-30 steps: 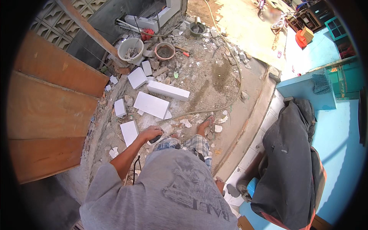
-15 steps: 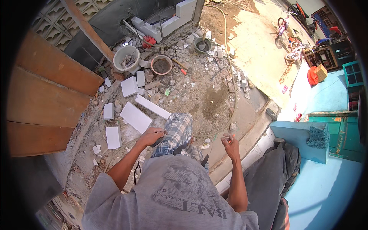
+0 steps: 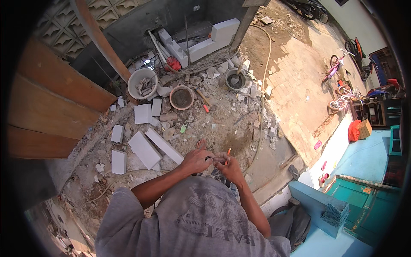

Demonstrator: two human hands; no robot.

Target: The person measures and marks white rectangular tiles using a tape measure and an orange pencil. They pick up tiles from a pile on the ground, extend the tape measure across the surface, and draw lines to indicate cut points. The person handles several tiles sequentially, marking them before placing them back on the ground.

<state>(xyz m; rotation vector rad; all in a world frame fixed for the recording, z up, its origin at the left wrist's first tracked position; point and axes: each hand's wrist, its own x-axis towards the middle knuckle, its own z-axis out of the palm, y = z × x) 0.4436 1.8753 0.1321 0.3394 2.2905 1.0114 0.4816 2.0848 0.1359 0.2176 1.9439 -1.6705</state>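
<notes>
The slim stick [image 3: 228, 152] is orange, the blocks [image 3: 144, 150] white; the shirt [image 3: 188, 214] is grey with a darker print. The door [image 3: 349, 198] is teal-green, the low wall [image 3: 309, 203] light blue — the lattice [image 3: 70, 35] beige, in repeating angular relief.

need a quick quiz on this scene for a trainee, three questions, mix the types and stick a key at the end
1. Multiple choice: where is the slim orange stick? a) in the left hand b) in the right hand c) on the ground
2. True or false: the terracotta-coloured tub stands between the white bucket and the dark bucket.
3. Fill in the colour: the long, narrow block on the ground is ____.

Key:
1. b, in the right hand
2. True
3. White
</notes>
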